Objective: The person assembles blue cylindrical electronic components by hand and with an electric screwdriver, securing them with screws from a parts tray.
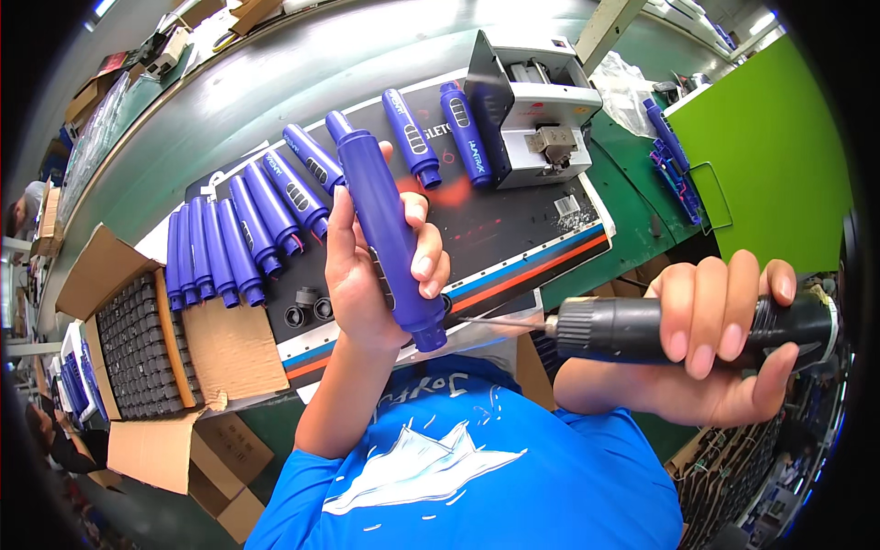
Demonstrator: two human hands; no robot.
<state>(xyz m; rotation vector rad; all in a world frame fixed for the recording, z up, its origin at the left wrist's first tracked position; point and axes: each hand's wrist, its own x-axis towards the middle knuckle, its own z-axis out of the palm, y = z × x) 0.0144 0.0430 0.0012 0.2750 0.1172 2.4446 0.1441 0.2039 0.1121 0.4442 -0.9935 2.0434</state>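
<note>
My left hand (356, 298) is wrapped round a purple tube-shaped handle (378, 206), tilted with its narrow end away from me and its notched end near my chest. In my right hand (710, 321) lies a black electric screwdriver (610, 330), held level and pointing left. Its thin bit (504, 322) reaches to the side of the handle's near end; whether the tip touches a screw there, I cannot tell. Several like handles (252, 225) lie in a row on the mat to the left. Two more, one a purple handle (411, 137), lie beyond my left hand.
A grey-white machine (536, 115) stands at the back of the black mat (513, 220). Small black caps (295, 316) lie by the mat's near edge. At left, an open carton (194, 449) holds many black parts. A green panel (765, 156) rises at right, beside purple housings (674, 174).
</note>
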